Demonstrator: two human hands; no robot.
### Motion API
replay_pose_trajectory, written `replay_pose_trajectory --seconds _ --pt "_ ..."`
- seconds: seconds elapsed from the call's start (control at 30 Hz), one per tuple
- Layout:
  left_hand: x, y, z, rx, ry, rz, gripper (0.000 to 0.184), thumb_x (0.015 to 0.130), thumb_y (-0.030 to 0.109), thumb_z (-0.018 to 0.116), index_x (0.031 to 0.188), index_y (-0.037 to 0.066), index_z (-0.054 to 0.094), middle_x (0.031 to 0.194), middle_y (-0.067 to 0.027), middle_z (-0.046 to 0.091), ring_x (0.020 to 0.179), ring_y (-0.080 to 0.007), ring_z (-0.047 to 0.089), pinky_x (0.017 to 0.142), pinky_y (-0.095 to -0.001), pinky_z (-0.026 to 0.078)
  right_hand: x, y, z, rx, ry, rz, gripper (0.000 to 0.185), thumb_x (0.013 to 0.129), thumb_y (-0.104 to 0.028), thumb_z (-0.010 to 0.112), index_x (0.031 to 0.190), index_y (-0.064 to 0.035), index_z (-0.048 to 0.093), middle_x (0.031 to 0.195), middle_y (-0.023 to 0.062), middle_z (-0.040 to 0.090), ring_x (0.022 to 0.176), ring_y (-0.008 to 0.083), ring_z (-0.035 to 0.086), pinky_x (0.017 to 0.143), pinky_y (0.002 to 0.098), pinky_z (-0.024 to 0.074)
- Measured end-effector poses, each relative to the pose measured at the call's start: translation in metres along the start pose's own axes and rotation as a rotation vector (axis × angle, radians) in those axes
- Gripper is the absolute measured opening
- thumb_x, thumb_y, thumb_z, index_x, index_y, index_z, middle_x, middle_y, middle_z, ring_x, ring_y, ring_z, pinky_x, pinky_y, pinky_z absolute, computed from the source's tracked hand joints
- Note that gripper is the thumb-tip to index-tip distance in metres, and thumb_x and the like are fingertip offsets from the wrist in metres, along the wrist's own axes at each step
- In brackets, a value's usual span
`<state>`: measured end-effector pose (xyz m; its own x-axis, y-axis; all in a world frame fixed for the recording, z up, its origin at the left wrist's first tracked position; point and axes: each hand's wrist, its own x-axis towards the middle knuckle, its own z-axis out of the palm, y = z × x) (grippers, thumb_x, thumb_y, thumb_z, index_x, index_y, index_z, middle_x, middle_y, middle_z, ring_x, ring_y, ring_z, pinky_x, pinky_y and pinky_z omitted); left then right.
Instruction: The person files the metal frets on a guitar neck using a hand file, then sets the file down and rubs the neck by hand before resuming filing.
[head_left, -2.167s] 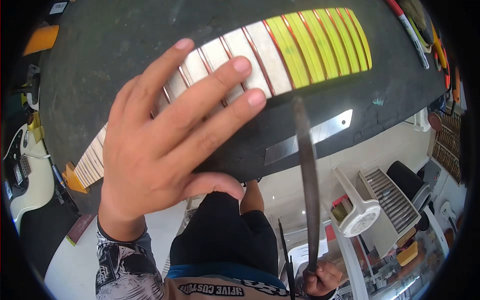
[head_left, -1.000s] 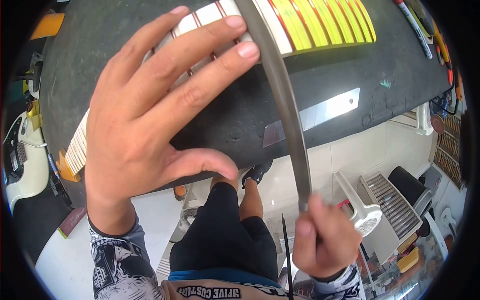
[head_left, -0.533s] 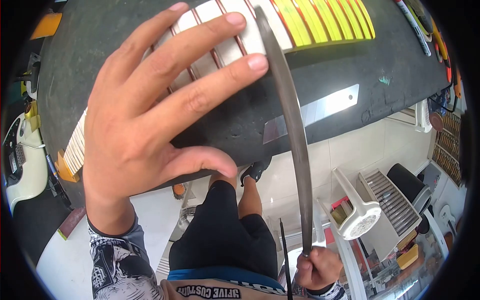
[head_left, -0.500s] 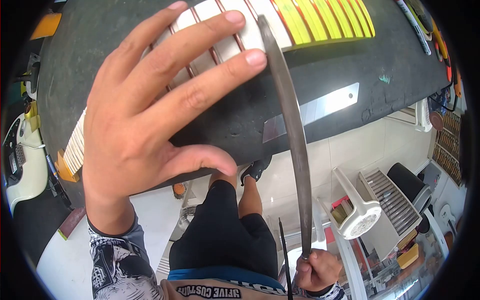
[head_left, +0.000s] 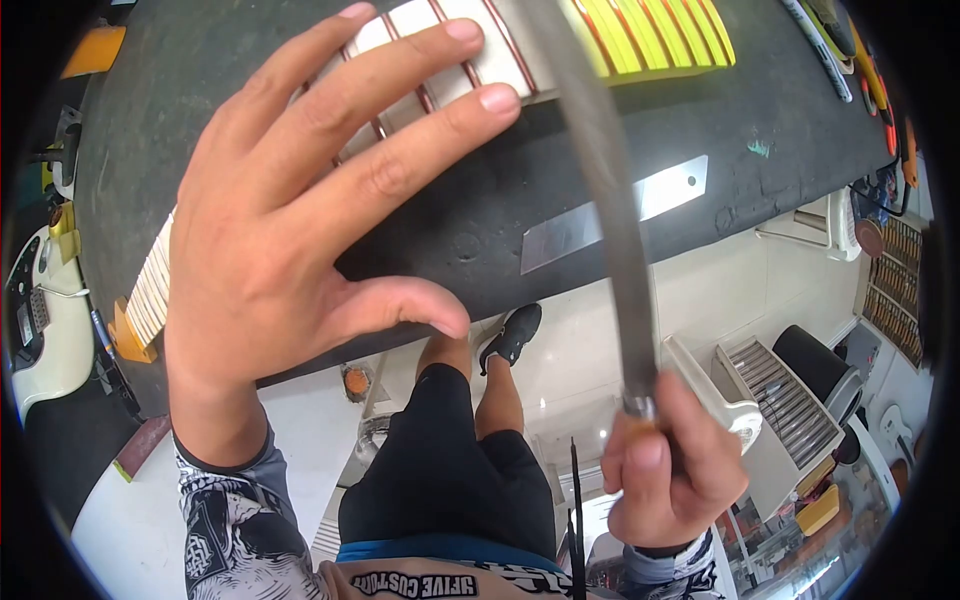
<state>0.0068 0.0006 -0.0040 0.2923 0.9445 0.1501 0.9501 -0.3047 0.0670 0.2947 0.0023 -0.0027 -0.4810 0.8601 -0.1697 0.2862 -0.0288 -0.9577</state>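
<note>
Across the dark bench mat (head_left: 450,250) lies a guitar neck (head_left: 655,40), its fingerboard covered in white and yellow tape between copper-coloured frets. My left hand (head_left: 280,220) rests palm down over the white part, fingers stretched and spread, thumb out to the side. In my right hand (head_left: 680,470) is the handle of a long metal file (head_left: 615,190); thumb and fingers wrap round it. The file crosses the neck just right of my left fingertips, its far end cut off by the frame's top. Motion blurs the file and right hand slightly.
A shiny metal plate (head_left: 670,190) with a hole lies near the mat's edge, partly under the file in view. A marker (head_left: 820,50) and tools are at upper right. A pale guitar body (head_left: 60,340) stands left. A white stool (head_left: 840,225) is beyond the bench edge.
My right hand has moved up and forward, pushing the file farther across the neck and past the top of the frame. My left hand stays almost in place.
</note>
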Motion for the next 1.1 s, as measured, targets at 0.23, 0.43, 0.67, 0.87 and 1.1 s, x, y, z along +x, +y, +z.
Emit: replay_pose_trajectory --seconds 0.23,0.43,0.67,0.87,1.1 --pt "-0.004 -0.013 0.006 0.053 0.055 0.105 0.092 0.061 0.076 0.063 0.127 0.011 0.067 0.135 -0.0144 0.06 0.124 -0.0428 0.054 0.103 -0.0493 0.045 -0.081 0.022 -0.034 -0.128 -0.039 -0.057 0.041 0.1 -0.024 0.058 0.138 -0.0119 0.054 0.052 0.0036 0.053 0.037 0.0114 0.051 0.036 0.0244 0.0371" --pt "-0.003 -0.002 0.003 0.026 0.028 0.01 0.091 0.062 0.077 0.063 0.127 0.013 0.067 0.136 -0.0126 0.06 0.125 -0.0416 0.054 0.103 -0.0487 0.045 -0.113 0.028 -0.033 -0.158 0.008 -0.064 0.035 0.098 -0.019 0.06 0.132 -0.008 0.057 0.054 0.0053 0.056 0.038 0.0129 0.053 0.037 0.0246 0.0393" --pt "-0.002 0.0 0.002 0.025 0.032 -0.004 0.09 0.063 0.077 0.062 0.126 0.013 0.067 0.136 -0.0116 0.06 0.125 -0.041 0.054 0.102 -0.0486 0.046 -0.125 0.029 -0.033 -0.15 0.0 -0.076 0.034 0.095 -0.01 0.062 0.129 -0.0076 0.059 0.062 0.0089 0.061 0.043 0.0145 0.056 0.04 0.0255 0.042" --pt "-0.002 -0.001 0.002 0.009 0.031 -0.005 0.09 0.063 0.077 0.062 0.126 0.013 0.067 0.136 -0.0116 0.06 0.125 -0.0415 0.054 0.102 -0.0488 0.046 -0.111 0.016 -0.037 -0.239 -0.086 -0.154 0.033 0.087 0.006 0.06 0.12 0.0062 0.064 0.072 0.0165 0.065 0.06 0.0276 0.063 0.059 0.0347 0.0543" --pt "-0.013 -0.04 0.018 0.154 0.081 0.263 0.09 0.061 0.076 0.063 0.127 0.015 0.067 0.135 -0.0119 0.06 0.124 -0.0414 0.055 0.102 -0.0497 0.046 -0.086 0.007 -0.027 -0.36 -0.069 -0.199 0.034 0.088 0.003 0.06 0.122 0.0024 0.064 0.071 0.0165 0.065 0.058 0.0249 0.063 0.056 0.0319 0.0513"
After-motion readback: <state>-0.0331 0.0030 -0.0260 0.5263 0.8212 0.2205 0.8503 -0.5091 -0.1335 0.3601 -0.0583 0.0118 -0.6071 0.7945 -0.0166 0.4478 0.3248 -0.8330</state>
